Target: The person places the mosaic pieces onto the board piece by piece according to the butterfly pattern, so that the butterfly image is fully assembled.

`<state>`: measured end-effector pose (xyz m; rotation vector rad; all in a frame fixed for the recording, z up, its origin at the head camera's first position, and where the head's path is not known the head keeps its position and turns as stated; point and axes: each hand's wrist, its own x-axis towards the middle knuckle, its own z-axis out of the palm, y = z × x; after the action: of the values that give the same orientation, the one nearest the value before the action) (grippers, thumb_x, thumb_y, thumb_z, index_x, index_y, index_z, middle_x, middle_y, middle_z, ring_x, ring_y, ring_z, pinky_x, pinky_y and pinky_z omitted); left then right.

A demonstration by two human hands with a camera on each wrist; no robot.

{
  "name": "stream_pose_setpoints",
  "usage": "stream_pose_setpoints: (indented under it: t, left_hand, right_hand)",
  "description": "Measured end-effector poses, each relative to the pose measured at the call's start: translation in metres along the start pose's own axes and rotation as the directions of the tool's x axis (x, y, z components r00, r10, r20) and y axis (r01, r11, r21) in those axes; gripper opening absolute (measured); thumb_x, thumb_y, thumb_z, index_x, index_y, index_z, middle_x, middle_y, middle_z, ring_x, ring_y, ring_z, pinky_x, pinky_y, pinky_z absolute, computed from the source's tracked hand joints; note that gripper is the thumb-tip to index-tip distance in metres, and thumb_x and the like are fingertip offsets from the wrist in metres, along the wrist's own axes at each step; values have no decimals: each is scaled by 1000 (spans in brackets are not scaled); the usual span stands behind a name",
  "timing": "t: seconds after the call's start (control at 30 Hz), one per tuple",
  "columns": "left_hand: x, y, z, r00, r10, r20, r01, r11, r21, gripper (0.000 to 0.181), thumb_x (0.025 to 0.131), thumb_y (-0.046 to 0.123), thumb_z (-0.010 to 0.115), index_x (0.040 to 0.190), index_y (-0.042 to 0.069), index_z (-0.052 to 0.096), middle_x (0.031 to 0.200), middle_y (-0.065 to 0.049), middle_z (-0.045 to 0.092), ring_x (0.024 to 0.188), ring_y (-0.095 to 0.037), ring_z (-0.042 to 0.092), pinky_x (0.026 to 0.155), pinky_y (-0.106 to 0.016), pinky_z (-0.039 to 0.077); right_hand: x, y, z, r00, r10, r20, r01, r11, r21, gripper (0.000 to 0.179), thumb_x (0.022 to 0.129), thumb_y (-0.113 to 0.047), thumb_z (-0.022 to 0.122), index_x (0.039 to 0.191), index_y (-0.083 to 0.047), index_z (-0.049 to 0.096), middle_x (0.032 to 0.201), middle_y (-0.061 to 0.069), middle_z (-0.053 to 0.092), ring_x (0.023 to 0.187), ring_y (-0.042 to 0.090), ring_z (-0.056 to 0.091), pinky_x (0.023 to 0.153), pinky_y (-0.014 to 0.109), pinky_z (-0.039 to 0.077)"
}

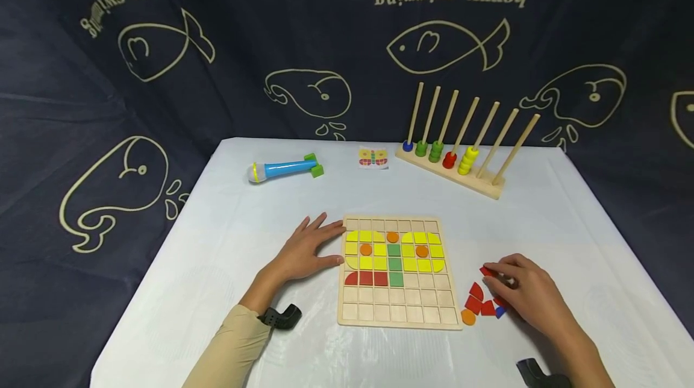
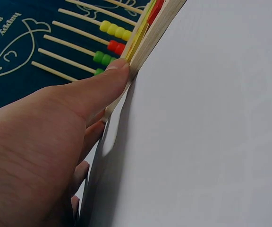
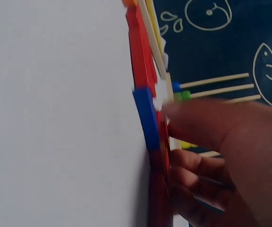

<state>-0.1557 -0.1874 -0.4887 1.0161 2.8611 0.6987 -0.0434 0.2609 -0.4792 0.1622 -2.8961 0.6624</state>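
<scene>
A wooden grid board (image 1: 403, 314) lies on the table, with yellow, orange, green and red pieces set in its squares. My left hand (image 1: 309, 252) rests at the board's left edge, fingers spread, thumb touching the rim. To the right of the board, my right hand (image 1: 532, 294) pinches a red piece (image 1: 486, 270) between thumb and index finger. Beside that hand lie several loose red pieces (image 1: 474, 304), an orange disc (image 1: 468, 317) and a blue piece (image 3: 147, 118). Part of the loose group is hidden under the right hand.
A wooden bead rack (image 1: 450, 174) with upright rods stands at the back right. Near the table's far edge lie a butterfly picture card (image 1: 373, 158) and a blue toy microphone (image 1: 284, 168). A dark patterned cloth (image 1: 238, 32) hangs behind the table.
</scene>
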Motion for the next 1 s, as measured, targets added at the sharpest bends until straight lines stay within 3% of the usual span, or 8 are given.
stream_pose_setpoints:
  t: [0.2, 0.5, 0.67, 1.0]
  left_hand:
    - [0, 1, 1, 1000, 4, -1, -4, 1000, 1, 70, 87, 59, 60, 145, 22, 46, 150, 5, 39, 144, -27, 17, 115, -50, 7]
    - [0, 1, 0, 1000, -4, 2, 4, 1000, -2, 70, 87, 60, 59, 145, 23, 46, 150, 5, 39, 144, -27, 17, 116, -50, 6]
    - [0, 1, 1, 1000, -7, 5, 7, 1000, 4, 70, 87, 60, 59, 145, 23, 46, 150, 5, 38, 144, -28, 17, 115, -51, 6]
    - [0, 1, 0, 1000, 3, -4, -3, 1000, 0, 69, 87, 56, 63, 144, 22, 47, 149, 6, 40, 143, -28, 18, 115, -50, 8]
  right_hand:
    - [7, -6, 4, 1000, 16, 6, -16, 1000, 5, 31, 75, -16, 80, 105, -9, 75, 92, 3, 61, 76, 19, 52, 66, 40, 50]
    - [16, -22, 9, 998, -8, 55, 5, 998, 66, 33, 78, -18, 77, 109, -8, 73, 95, 0, 60, 74, 16, 49, 58, 27, 45]
    - [19, -34, 16, 995, -85, 56, 79, 991, 108, 33, 78, -18, 78, 110, -13, 74, 96, -6, 59, 78, 13, 50, 63, 27, 48]
    - [25, -63, 28, 966, -251, 65, 229, 944, 239, 30, 79, -20, 79, 109, -18, 74, 101, -13, 58, 79, 9, 53, 65, 24, 48]
